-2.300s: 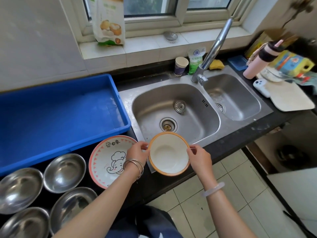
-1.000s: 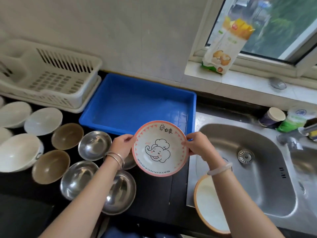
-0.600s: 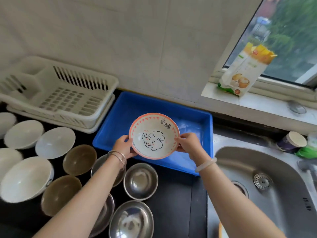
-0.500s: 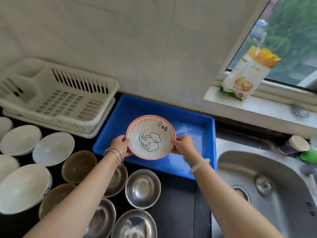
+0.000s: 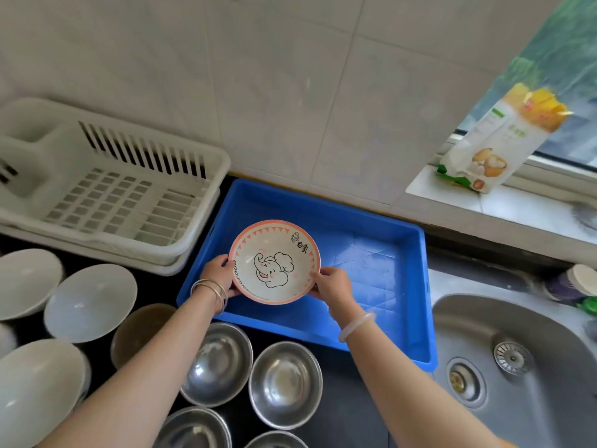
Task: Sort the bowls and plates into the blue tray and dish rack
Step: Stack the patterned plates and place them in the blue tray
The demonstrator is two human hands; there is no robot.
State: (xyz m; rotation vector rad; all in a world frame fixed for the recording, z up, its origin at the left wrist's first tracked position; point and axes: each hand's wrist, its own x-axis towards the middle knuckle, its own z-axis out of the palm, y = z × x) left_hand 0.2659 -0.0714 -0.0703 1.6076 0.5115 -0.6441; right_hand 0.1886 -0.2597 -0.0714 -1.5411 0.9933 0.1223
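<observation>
Head view: elephant plate over blue tray, left hand and right hand tight on opposite rims.

The left forearm and right forearm are bare along their whole visible length. Just below the left hand the wrist wears silver bangles: a loose stack of thin, plain metal hoops, about three, overlapping one another and glinting. Below the right hand the wrist wears a single white bangle, thicker, smooth and rounded, milky and slightly translucent, like jade or glass. The fingernails are too small to make out
</observation>
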